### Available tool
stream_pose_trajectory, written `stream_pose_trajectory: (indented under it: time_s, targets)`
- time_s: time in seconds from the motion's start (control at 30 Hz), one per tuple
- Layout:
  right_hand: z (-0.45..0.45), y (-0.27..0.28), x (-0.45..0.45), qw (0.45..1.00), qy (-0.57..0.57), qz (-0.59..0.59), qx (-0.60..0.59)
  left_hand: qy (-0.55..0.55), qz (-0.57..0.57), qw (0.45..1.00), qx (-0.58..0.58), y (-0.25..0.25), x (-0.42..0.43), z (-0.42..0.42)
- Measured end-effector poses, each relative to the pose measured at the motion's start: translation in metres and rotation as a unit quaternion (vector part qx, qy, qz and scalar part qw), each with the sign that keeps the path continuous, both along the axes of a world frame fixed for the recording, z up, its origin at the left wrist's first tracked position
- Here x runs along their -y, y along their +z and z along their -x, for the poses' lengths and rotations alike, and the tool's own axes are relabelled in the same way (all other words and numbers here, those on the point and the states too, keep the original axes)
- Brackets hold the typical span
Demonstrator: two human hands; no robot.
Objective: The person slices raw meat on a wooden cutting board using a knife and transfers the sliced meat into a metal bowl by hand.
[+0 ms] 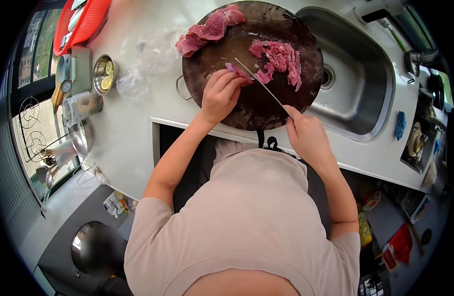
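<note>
On a round dark cutting board [217,106], my left hand [220,94] presses a small piece of raw meat [240,74] with curled fingers. My right hand [308,135] grips the handle of a knife [266,89], seen edge-on as a thin bright line. The blade slants up and left, its side close to the meat under my left fingers; whether it touches cannot be told. Strips of cut meat [282,58] lie in a loose heap right of the blade. A larger slab of raw meat [209,30] rests at the board's upper left edge.
A steel sink [360,89] adjoins the board on the right. Left of the board lie a crumpled clear plastic bag [158,52] and a metal bowl [97,74] with lemon slices. A red basket [91,22] stands at the upper left. A blue cloth [400,125] lies near the sink.
</note>
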State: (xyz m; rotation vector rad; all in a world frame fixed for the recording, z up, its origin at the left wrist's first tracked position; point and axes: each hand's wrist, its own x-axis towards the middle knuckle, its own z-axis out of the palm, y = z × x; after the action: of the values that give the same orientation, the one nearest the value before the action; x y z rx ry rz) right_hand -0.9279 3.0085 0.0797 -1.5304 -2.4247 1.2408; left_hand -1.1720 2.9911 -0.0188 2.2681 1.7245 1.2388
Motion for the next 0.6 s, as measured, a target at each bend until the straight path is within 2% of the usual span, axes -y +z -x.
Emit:
stream_pose_trajectory:
  time_s: [0.13,0.33,0.43,0.5,0.6]
  targets:
    - [0.006,-0.003,0.001,0.997,0.022,0.024,0.066,-0.005,0.009,1.000,0.008,0.002,-0.002,0.000]
    - [0.053,-0.022,-0.018,0.999,0.012,-0.014,0.047,-0.015,0.011,1.000,0.006,0.003,-0.002,-0.002]
    - [0.024,-0.028,-0.021,1.000,-0.004,0.002,-0.029,-0.014,0.014,1.000,0.006,0.003,-0.002,0.000]
    - [-0.004,-0.014,-0.033,0.995,-0.003,0.089,-0.044,-0.009,0.019,1.000,0.013,0.003,0.000,0.000]
    - [-0.025,0.000,-0.040,0.995,-0.076,0.062,0.019,-0.010,0.018,1.000,0.023,0.004,0.001,0.000]
